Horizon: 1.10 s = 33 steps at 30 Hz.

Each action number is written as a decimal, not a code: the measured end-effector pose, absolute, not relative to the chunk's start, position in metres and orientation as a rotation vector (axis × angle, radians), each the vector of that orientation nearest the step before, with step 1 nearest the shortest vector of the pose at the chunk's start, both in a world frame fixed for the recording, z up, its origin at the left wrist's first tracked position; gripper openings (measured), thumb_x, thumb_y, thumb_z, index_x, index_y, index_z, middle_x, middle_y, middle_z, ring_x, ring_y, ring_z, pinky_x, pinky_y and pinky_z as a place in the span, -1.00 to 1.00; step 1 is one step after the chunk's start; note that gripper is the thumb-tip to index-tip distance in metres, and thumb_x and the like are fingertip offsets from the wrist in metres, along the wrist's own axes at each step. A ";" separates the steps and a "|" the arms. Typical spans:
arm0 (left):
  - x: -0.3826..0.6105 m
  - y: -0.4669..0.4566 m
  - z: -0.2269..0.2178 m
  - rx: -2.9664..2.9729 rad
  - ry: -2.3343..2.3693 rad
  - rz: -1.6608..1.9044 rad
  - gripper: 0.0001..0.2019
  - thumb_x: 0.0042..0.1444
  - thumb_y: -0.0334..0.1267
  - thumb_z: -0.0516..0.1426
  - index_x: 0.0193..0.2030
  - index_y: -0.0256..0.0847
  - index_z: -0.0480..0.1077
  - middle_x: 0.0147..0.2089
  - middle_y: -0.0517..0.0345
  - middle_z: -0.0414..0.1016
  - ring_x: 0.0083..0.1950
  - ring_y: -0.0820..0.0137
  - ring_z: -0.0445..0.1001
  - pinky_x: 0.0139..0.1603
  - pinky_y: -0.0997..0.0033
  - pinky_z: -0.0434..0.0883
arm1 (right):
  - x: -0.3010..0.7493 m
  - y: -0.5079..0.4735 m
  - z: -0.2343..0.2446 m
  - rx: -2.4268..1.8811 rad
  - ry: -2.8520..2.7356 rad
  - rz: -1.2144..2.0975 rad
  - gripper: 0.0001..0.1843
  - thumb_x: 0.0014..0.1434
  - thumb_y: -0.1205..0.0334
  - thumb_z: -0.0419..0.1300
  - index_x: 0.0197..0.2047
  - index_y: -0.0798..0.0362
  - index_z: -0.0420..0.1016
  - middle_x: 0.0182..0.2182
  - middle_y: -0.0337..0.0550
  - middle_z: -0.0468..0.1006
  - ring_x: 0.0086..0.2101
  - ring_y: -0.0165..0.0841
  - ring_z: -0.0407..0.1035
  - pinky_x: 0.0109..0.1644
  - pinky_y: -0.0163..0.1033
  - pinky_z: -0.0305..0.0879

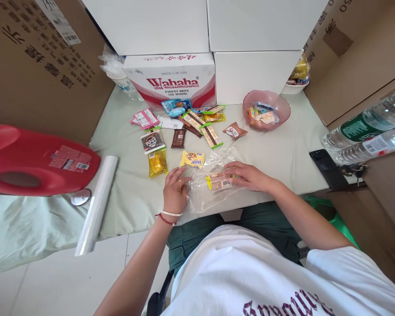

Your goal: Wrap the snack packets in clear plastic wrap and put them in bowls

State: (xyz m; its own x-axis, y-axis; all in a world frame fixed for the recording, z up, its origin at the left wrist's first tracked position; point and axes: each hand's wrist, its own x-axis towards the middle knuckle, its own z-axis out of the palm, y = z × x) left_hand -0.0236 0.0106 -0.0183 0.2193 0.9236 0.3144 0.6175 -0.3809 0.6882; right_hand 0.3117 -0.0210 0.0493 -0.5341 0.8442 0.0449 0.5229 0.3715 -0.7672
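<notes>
A crumpled sheet of clear plastic film lies at the table's near edge, between my hands. On it, or under a layer of it, is a pinkish snack packet with a barcode, with yellow wrapping showing at its left end. My left hand has its fingers bent together at the film's left edge, closed on it. From the right, my right hand curls its fingers over the film and the packet's right end. Just beyond the film sits a yellow cookie packet, near my left fingertips.
Several wrapped snacks lie before a Wahaha carton. A pink bowl holds more packets. On the left are a film roll and a red jug; on the right, a phone, keys and water bottles.
</notes>
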 end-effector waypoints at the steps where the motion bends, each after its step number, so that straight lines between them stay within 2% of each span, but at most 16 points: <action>1: -0.027 0.007 -0.016 2.224 1.351 0.932 -0.58 0.10 -0.50 0.08 -0.05 -0.06 0.65 0.38 0.13 0.50 0.54 0.13 0.23 0.54 -0.15 0.24 | 0.319 -0.026 0.050 -1.142 -2.126 1.053 -0.48 0.50 -0.14 0.04 0.26 -0.04 0.57 0.22 0.04 0.53 0.17 -0.17 0.46 0.29 -0.02 0.36; 3: -0.034 0.000 -0.008 2.425 1.191 0.800 -0.38 0.06 -0.56 0.03 0.19 0.00 0.57 0.51 0.17 0.34 0.63 0.15 0.04 0.58 -0.20 0.12 | 0.333 -0.038 0.052 -1.132 -1.964 1.175 -0.38 0.52 -0.22 -0.07 0.22 -0.01 0.61 0.12 0.03 0.61 0.10 -0.19 0.49 0.26 -0.03 0.38; 5: -0.037 -0.009 -0.001 2.534 1.049 0.668 -0.21 0.02 -0.59 0.02 0.37 0.07 0.42 0.57 0.20 0.23 0.68 0.15 -0.12 0.62 -0.28 -0.06 | 0.345 -0.049 0.053 -1.228 -1.829 1.286 -0.28 0.53 -0.26 -0.18 0.18 0.03 0.64 0.05 0.02 0.65 -0.04 -0.21 0.53 0.14 -0.06 0.44; 8: -0.035 -0.021 0.007 2.589 0.893 0.541 -0.20 0.06 -0.51 0.08 0.48 0.05 0.28 0.56 0.13 0.24 0.69 0.08 -0.23 0.61 -0.37 -0.28 | 0.351 -0.057 0.051 -1.312 -1.771 1.321 -0.27 0.53 -0.27 -0.17 0.14 0.03 0.67 0.02 0.00 0.67 -0.09 -0.22 0.54 0.10 -0.06 0.46; 11: -0.024 -0.027 0.008 2.603 0.859 0.511 -0.44 0.18 -0.25 0.22 0.35 0.02 0.42 0.51 0.06 0.35 0.68 -0.02 -0.19 0.59 -0.41 -0.36 | 0.344 -0.055 0.048 -1.186 -1.928 1.238 -0.40 0.50 -0.23 -0.01 0.13 0.00 0.67 0.07 0.01 0.65 0.06 -0.19 0.52 0.22 -0.04 0.41; 14: -0.017 -0.026 0.004 2.562 0.943 0.555 -0.84 0.28 -0.15 0.22 -0.05 0.02 0.60 0.31 0.14 0.58 0.62 0.00 0.06 0.58 -0.42 -0.36 | 0.341 -0.053 0.047 -1.113 -2.059 1.159 -0.46 0.52 -0.16 -0.01 0.13 -0.02 0.66 0.09 0.02 0.62 0.10 -0.22 0.50 0.23 -0.06 0.41; 15: -0.016 -0.025 0.002 2.528 0.974 0.570 -0.87 0.32 -0.17 0.19 -0.15 0.00 0.60 0.22 0.16 0.64 0.59 0.03 0.16 0.58 -0.40 -0.33 | 0.342 -0.054 0.048 -1.111 -2.071 1.138 -0.45 0.54 -0.15 -0.05 0.15 -0.02 0.65 0.10 0.03 0.62 0.10 -0.22 0.50 0.24 -0.06 0.41; 18: -0.020 -0.024 -0.004 2.394 1.045 0.606 -0.82 0.36 -0.20 0.13 -0.18 -0.02 0.59 0.08 0.14 0.70 0.50 0.12 0.33 0.59 -0.36 -0.17 | 0.353 -0.064 0.056 -1.101 -2.114 1.094 -0.39 0.54 -0.19 -0.10 0.29 -0.01 0.54 0.16 0.07 0.59 0.17 -0.19 0.45 0.29 0.00 0.36; 21: -0.024 -0.027 -0.009 2.274 1.076 0.653 -0.82 0.34 -0.21 0.12 -0.13 -0.01 0.59 0.06 0.11 0.71 0.45 0.13 0.39 0.57 -0.35 -0.06 | 0.360 -0.077 0.068 -1.153 -2.249 1.069 -0.33 0.40 -0.29 0.15 0.36 -0.02 0.47 0.18 0.09 0.57 0.18 -0.11 0.42 0.29 0.04 0.36; 23: -0.024 -0.029 -0.011 2.208 1.106 0.682 -0.82 0.34 -0.20 0.13 -0.12 0.01 0.59 0.05 0.11 0.71 0.42 0.12 0.43 0.56 -0.35 -0.04 | 0.358 -0.080 0.076 -1.242 -2.324 1.039 -0.46 0.39 -0.18 0.22 0.25 -0.02 0.55 0.04 0.06 0.63 0.07 -0.12 0.45 0.18 0.01 0.41; 25: -0.021 -0.031 -0.012 2.141 1.153 0.700 -0.83 0.33 -0.17 0.14 -0.13 0.01 0.59 0.03 0.12 0.72 0.39 0.11 0.46 0.56 -0.35 -0.04 | 0.355 -0.075 0.083 -1.292 -2.341 1.005 -0.64 0.48 -0.02 0.12 0.08 -0.01 0.63 -0.13 0.02 0.65 -0.06 -0.16 0.47 0.07 -0.04 0.44; 26: -0.019 -0.031 -0.013 2.109 1.179 0.704 -0.84 0.33 -0.17 0.14 -0.15 0.01 0.59 0.02 0.12 0.72 0.38 0.11 0.47 0.56 -0.34 -0.05 | 0.353 -0.070 0.087 -1.289 -2.336 0.992 -0.65 0.50 0.04 0.06 0.01 0.00 0.64 -0.18 0.01 0.64 -0.10 -0.17 0.47 0.04 -0.05 0.44; 30: -0.017 -0.035 -0.012 2.046 1.228 0.712 -0.83 0.26 -0.25 0.12 -0.15 -0.02 0.56 0.05 0.12 0.71 0.40 0.11 0.45 0.57 -0.31 -0.05 | 0.350 -0.043 0.097 -1.190 -2.318 1.049 -0.67 0.50 0.10 0.05 0.02 0.02 0.61 -0.12 -0.01 0.64 -0.10 -0.23 0.51 0.03 -0.14 0.43; 33: -0.016 -0.041 -0.007 2.046 1.238 0.753 -0.71 0.18 -0.31 0.10 0.01 -0.02 0.52 0.15 0.12 0.66 0.48 0.10 0.34 0.58 -0.31 -0.04 | 0.346 -0.028 0.103 -1.150 -2.369 1.109 -0.70 0.48 0.14 0.07 0.05 0.02 0.60 -0.07 -0.02 0.63 -0.10 -0.25 0.53 0.03 -0.17 0.43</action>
State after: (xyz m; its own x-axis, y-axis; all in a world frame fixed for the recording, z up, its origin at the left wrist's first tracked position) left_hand -0.0163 -0.0414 -0.0069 0.3968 0.9057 0.1494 0.5496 -0.3648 0.7516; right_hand 0.3459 -0.0280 0.1027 -0.6424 0.7628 -0.0733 0.5450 0.3875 -0.7436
